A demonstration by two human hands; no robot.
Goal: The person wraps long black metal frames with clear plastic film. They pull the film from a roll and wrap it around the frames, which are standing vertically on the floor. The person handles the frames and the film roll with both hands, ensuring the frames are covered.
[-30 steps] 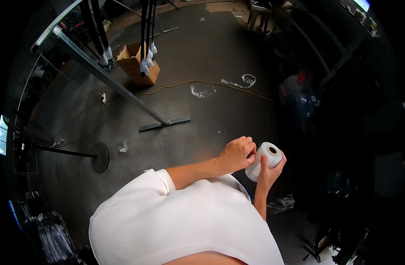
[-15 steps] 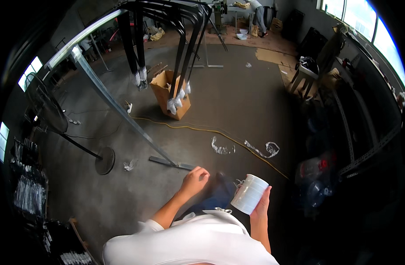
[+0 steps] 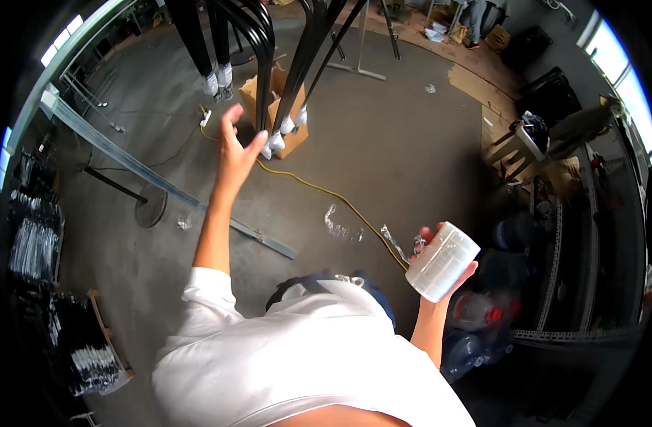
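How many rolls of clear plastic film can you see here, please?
1: a film roll, held in the right hand. Others may be hidden in the shadows around the metal shelving at right.

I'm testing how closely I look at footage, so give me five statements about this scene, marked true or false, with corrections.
1. The right hand holds a whitish roll of film. True.
2. The left hand is clenched in a fist. False: it is open, the thumb apart from the fingers.
3. A yellow cord runs across the floor. True.
4. The cardboard box is closed at the top. False: its top is open.
5. The black tubes have whitish wrapping on their lower ends. True.
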